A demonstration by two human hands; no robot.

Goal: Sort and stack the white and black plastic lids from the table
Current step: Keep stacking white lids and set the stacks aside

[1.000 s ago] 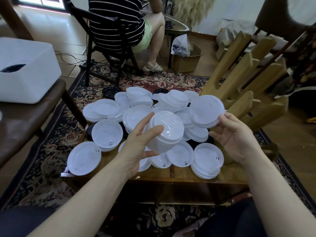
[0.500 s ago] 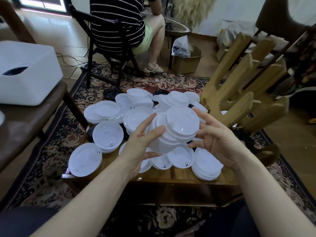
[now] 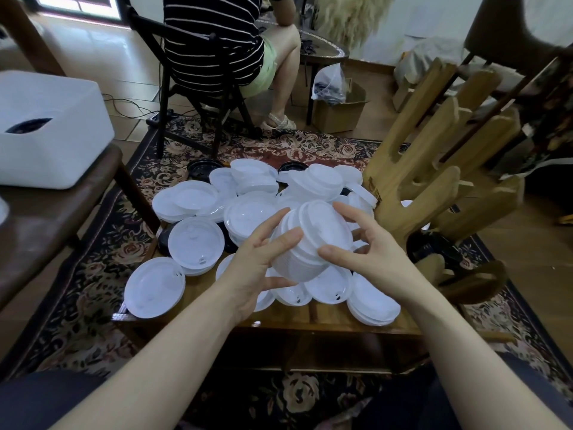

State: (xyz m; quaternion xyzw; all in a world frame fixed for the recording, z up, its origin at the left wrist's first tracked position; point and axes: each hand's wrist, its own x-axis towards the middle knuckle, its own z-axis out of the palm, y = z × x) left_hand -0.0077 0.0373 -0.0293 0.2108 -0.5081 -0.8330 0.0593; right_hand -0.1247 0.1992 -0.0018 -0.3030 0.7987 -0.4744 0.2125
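- The table point(image 3: 310, 321) in front of me is heaped with loose white lids point(image 3: 195, 240) lying flat or overlapping; a few black lids point(image 3: 203, 167) peek out at the far edge, and others show dark under the pile.
- My stack of white lids point(image 3: 307, 243) is held tilted above the middle of the heap, its top lid sitting askew on the ones beneath.
- A second ago my right hand point(image 3: 369, 256) was off to the side with spread fingers; now it has come in with a fresh lid, fingers curled round the stack's right rim.
- My left hand point(image 3: 257, 265) still cradles the stack from the left, thumb on its edge.
- I judge the new lid needs pressing down to nest before I reach for another.
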